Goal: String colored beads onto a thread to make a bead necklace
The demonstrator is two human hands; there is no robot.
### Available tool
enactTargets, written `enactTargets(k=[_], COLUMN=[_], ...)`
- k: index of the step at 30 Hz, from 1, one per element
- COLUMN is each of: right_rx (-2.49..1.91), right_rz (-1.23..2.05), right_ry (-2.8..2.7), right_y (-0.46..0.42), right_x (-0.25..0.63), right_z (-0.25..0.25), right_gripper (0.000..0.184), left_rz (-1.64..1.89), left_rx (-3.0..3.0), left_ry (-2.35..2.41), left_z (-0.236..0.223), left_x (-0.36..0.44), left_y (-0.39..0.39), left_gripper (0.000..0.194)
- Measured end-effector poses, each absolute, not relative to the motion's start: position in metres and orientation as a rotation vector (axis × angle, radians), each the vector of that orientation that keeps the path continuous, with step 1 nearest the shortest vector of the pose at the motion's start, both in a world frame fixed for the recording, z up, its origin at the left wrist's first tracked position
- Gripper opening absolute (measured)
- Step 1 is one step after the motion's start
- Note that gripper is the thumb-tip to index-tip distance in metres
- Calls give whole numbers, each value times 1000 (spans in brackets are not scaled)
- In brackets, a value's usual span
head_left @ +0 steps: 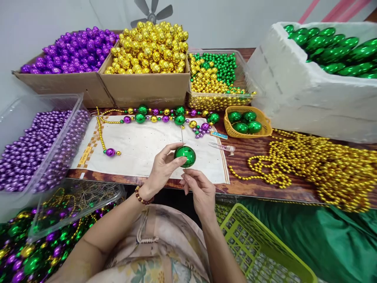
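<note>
A large shiny green ball bead (188, 156) is held between the thumb and fingers of my left hand (163, 167), above a white cloth (141, 145). From the top of the ball a thin thread (182, 135) runs up to the strung beads. Just below the ball, the fingertips of my right hand (202, 190) are pinched together on the fine thread. A string of green, purple and gold beads (154, 118) lies along the cloth's far edge. Its gold tail ends at a purple bead (110, 152) on the left.
Small scissors (225, 147) lie right of the cloth. Behind stand boxes of purple balls (76, 49) and gold balls (150, 47). An orange basket (262, 131) holds green balls. Gold bead strands (318, 169) are heaped rightward, before a white foam box (294, 98). A purple-bead bin (38, 145) stands left.
</note>
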State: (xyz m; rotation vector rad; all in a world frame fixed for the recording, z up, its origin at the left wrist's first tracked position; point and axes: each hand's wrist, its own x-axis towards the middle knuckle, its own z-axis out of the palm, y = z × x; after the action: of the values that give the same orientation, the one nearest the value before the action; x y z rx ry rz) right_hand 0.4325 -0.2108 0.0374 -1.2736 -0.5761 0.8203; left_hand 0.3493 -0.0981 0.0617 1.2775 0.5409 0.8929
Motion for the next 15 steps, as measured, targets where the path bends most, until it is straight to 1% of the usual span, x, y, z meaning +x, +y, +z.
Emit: enactTargets(k=[2,6,8,12,15], right_rx=[-1269,-1274,-1280,-1309,-1329], right_rz=[847,841,820,808,809], right_ry=[-529,-368,-309,-291,-293], right_y=[-211,-205,-200,-197,-201], right_x=[439,455,463,477,481], right_z=[31,14,6,-4,-6], right_gripper=[20,21,24,25,25], left_rz=[863,642,598,566,334], left_rx=[1286,1398,1532,2095,2508], left_ry=[556,516,525,768,924], left_z=[57,47,41,24,14], left_x=[356,366,374,403,428], left_y=[-97,-88,-72,-19,14], left_gripper=[42,48,44,34,38])
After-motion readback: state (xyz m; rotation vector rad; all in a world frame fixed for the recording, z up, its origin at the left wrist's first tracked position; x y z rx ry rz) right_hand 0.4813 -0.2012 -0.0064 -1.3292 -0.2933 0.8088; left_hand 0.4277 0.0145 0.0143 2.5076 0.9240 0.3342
